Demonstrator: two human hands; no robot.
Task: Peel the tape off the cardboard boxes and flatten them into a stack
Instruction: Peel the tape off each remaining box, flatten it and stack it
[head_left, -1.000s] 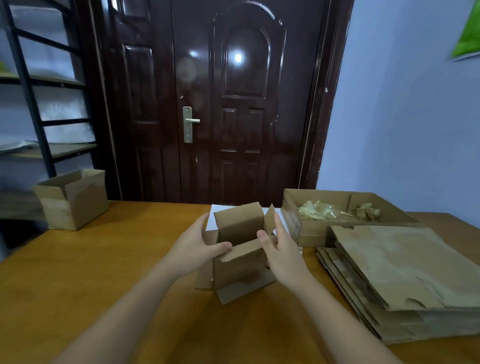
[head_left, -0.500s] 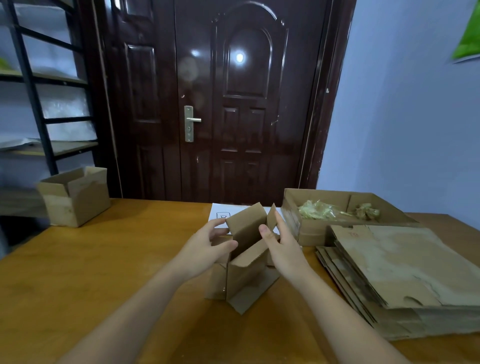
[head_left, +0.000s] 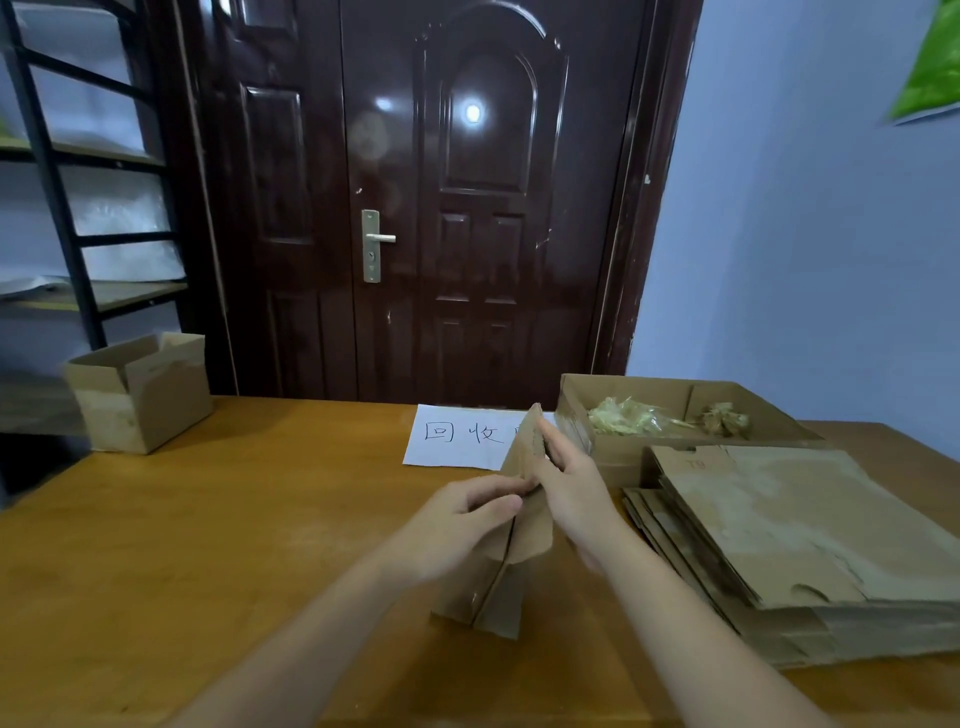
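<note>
Left hand (head_left: 462, 525) pinches collapsed box (head_left: 511, 540), right hand (head_left: 569, 483) flat with straight fingers against it; press sides evenly, then lay on stack (head_left: 800, 535).

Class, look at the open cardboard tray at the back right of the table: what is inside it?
Inside the tray lie a heap of clear, yellowish crumpled tape and a brown crumpled wad. The stack of flattened boxes covers its front right wall.

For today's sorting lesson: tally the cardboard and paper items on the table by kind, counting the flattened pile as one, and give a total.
Open boxes standing: 2, the small box and the scrap tray
Folded box held in both hands: 1
Flattened stack: 1
Paper sheet: 1
Total: 5
</note>
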